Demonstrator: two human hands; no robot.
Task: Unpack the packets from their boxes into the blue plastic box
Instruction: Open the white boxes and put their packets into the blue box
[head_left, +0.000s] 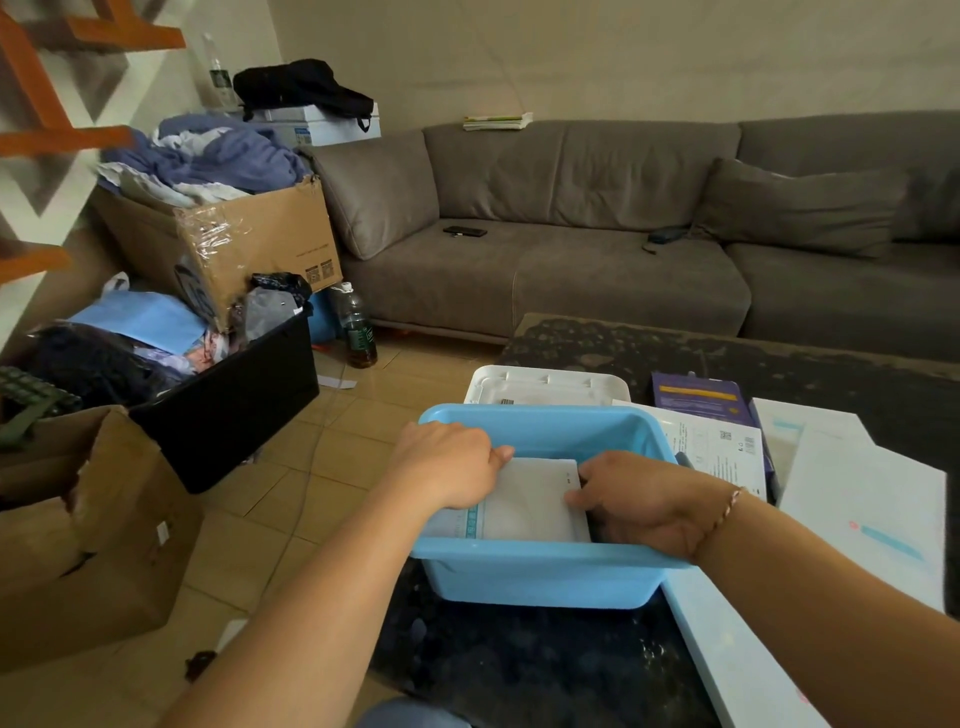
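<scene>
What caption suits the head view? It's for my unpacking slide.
Both hands, left and right, hold a white packet inside the blue plastic box on the dark table.

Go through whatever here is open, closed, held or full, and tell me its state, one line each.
blue plastic box: uncovered, packets inside
white packet: in the box, gripped at both sides
left hand: gripping the packet's left edge
right hand: gripping its right edge
white lid: off, lying behind the box
cardboard carton: open, heaped with clothes
</scene>
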